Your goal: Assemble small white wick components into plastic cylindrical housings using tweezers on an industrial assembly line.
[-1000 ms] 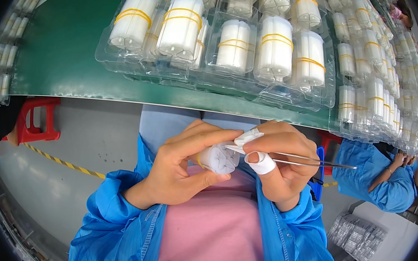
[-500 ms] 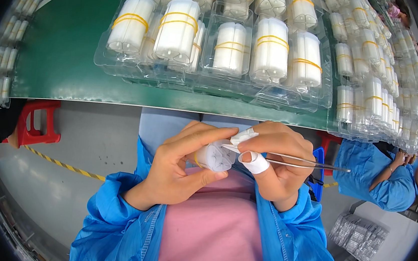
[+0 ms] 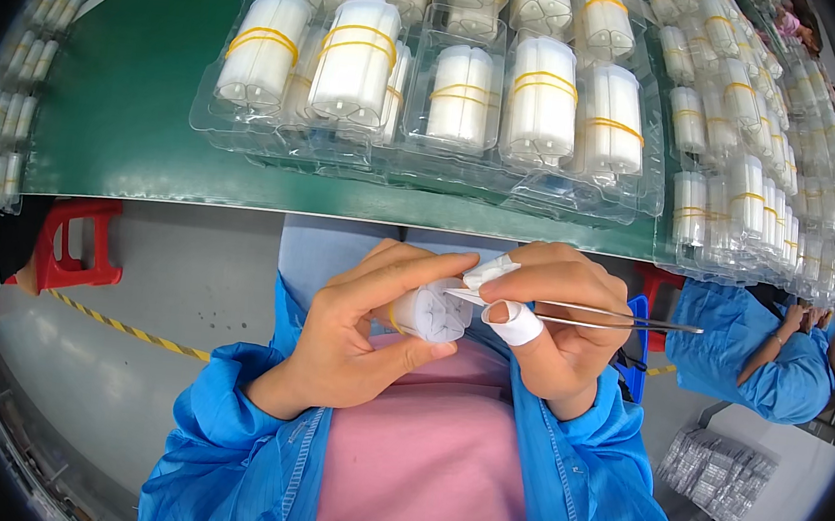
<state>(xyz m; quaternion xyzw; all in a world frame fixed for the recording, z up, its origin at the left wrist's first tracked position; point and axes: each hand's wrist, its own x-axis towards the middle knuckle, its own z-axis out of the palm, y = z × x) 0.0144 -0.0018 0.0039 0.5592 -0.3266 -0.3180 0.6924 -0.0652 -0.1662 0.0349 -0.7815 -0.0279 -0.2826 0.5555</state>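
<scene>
My left hand (image 3: pixel 357 310) is wrapped round a bundle of white plastic tubes (image 3: pixel 436 313) with a yellow rubber band. The bundle lies tilted, its divided end toward my right hand. In my right hand (image 3: pixel 565 350) I grip a pair of metal tweezers (image 3: pixel 667 327) between thumb and fingers. White tape covers the thumb and a fingertip of that hand. The tweezers' pointed tips are at the bundle's end; whether they pinch anything there I cannot tell. Both hands are held over my lap, below the table edge.
On the green table (image 3: pixel 140 113), a clear plastic tray (image 3: pixel 348 143) holds several banded white tube bundles. More filled trays (image 3: pixel 744 207) stand at the right. A red stool (image 3: pixel 87 244) is at the left, and a person in blue (image 3: pixel 756 348) sits at the right.
The tweezers have tilted slightly, their back end rising a little, and the tips have shifted slightly to the right. My left hand and the bundle are practically unmoved.
</scene>
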